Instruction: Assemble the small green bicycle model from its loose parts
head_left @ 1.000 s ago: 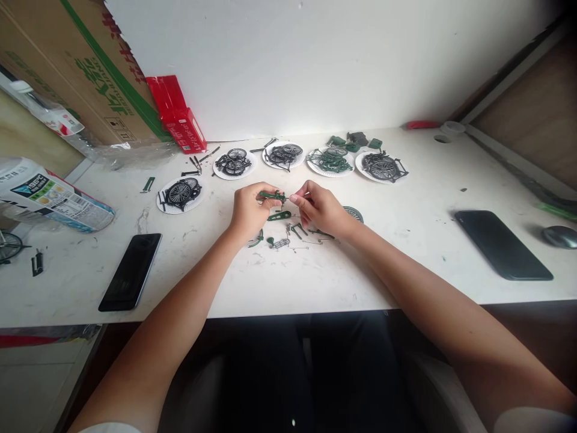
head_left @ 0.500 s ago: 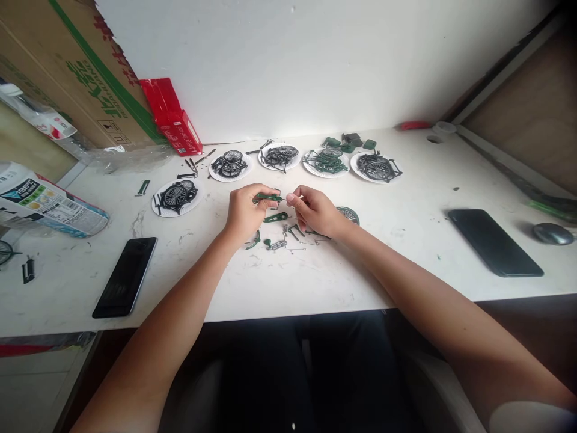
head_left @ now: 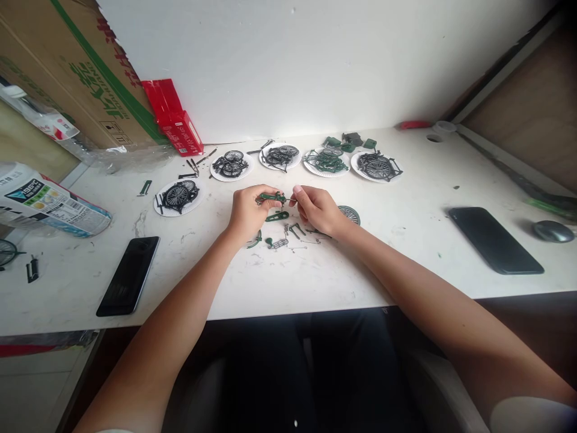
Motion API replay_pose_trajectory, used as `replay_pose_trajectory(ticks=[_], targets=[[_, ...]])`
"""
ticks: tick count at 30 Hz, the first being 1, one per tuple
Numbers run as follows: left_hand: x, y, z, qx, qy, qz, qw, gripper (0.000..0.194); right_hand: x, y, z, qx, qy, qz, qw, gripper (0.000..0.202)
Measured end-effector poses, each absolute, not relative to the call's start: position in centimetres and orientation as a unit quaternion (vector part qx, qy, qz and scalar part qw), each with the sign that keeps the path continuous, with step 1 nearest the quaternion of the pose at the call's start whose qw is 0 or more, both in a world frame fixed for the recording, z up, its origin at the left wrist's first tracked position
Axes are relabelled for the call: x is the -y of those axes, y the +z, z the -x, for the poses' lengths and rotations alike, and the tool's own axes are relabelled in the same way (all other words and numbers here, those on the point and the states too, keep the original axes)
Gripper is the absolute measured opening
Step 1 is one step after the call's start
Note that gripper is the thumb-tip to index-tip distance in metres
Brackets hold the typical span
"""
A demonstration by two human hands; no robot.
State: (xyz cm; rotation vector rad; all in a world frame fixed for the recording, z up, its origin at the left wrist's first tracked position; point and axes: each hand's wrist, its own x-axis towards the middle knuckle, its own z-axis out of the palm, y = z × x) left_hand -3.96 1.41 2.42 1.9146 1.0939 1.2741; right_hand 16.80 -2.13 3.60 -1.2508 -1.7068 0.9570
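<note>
Pinched in my left hand [head_left: 249,210] is a small green model bicycle part [head_left: 273,196], its end sticking out to the right. My right hand [head_left: 314,207] is closed on a thin metal rod [head_left: 291,199] whose tip meets the green part; the rest of the rod is hidden by the fingers. Below the hands lie a green chain guard piece [head_left: 276,216], a green curved piece [head_left: 255,240], a small grey rack-like piece [head_left: 280,243] and a forked green piece [head_left: 297,231]. A small spoked wheel [head_left: 350,214] shows partly behind my right hand.
Paper plates with dark and green bicycle parts, one plate [head_left: 328,173] among them, line the back. A phone [head_left: 128,276] lies left, a black pad [head_left: 496,240] and mouse [head_left: 553,231] right. A red box [head_left: 180,129] and a bottle [head_left: 54,201] stand left.
The view has shifted slightly. My right thumb has lifted a little and the fingers have shifted on the rod; my left hand still holds the green part.
</note>
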Motion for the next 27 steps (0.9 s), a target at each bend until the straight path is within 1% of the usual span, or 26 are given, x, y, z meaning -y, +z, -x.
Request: replay_pose_trajectory(ticks=[2,5,7,12,27], targets=[[-1.36,2.43,3.93,-0.407,0.482,-0.719,0.291,0.013,2.15,3.59,-16.85,0.676,0.375,0.494,0.399,0.066],[-1.33,2.52,3.95,-0.406,0.486,-0.72,0.286,0.014,2.1,3.51,-16.99,0.683,0.365,0.489,0.402,0.055],[-1.39,2.61,4.01,-0.412,0.487,-0.716,0.285,0.014,1.97,3.4,-17.1,0.688,0.373,0.475,0.402,0.051],[-1.73,2.57,4.22,-0.417,0.496,-0.705,0.289,0.015,1.49,3.06,-17.37,0.697,0.394,0.444,0.403,0.055],[-1.84,2.12,4.19,-0.411,0.487,-0.702,0.318,0.012,1.84,3.16,-17.01,0.681,0.385,0.48,0.398,0.057]])
